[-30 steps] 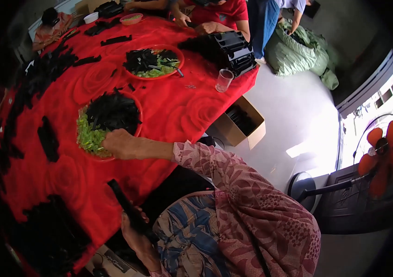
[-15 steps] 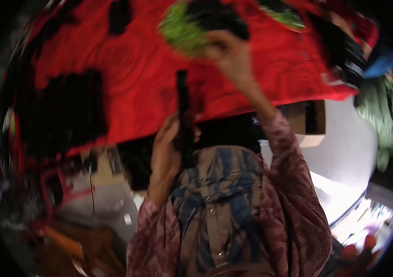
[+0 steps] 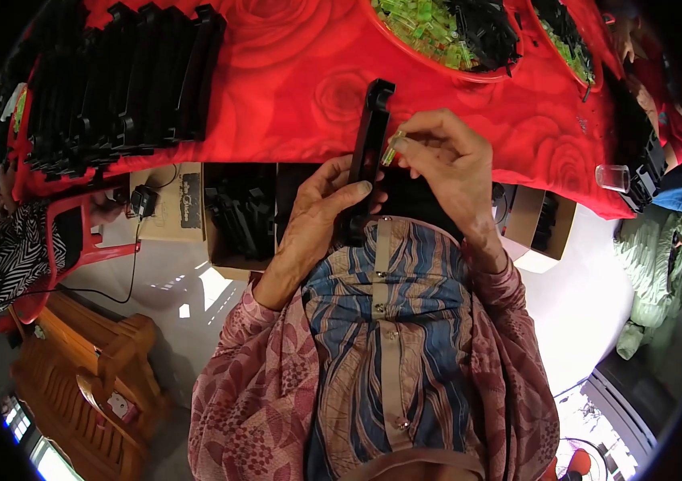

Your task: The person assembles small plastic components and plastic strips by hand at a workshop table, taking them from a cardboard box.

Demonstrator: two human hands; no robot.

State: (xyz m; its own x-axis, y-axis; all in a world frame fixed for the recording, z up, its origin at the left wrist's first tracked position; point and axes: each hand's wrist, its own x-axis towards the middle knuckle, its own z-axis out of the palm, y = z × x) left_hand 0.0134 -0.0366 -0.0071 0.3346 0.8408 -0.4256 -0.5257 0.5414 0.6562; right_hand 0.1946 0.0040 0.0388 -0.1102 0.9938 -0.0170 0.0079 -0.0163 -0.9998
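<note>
- Head view, far left: a person's zebra-striped sleeve (image 3: 6,256) sits by a red plastic chair (image 3: 76,240), with a wooden bench (image 3: 84,361) below it near the lower edge.
- Up on the red rose-patterned tablecloth (image 3: 277,96), a row of long black plastic strips (image 3: 116,80) lies side by side, well apart from both hands.
- Under the table's edge, an open cardboard box (image 3: 232,216) holds more black parts; a small black adapter with a cable (image 3: 144,200) rests on a flat carton just to its left.
- The left hand (image 3: 317,216) is closed around the lower part of a long black plastic strip (image 3: 370,128), thumb pressed along its side; the strip stands nearly upright, its top end reaching over the cloth.
- The right hand (image 3: 445,164) is narrowed to a pinch, holding a small pale green clip (image 3: 391,148) between thumb and fingertips; the clip touches the right side of the strip, about midway up it, just above the left thumb.
- Both hands meet in front of the person's striped blue-and-tan shirt front (image 3: 389,337), with patterned pink sleeves (image 3: 252,385) on either side.
- Above the right hand, a red bowl (image 3: 437,68) holds a heap of green clips and black pieces.
- Farther right, a clear plastic cup (image 3: 613,176) lies on the cloth's edge beside a stack of black parts (image 3: 637,152).
- Another cardboard box (image 3: 537,232) sits under the table at the right.
</note>
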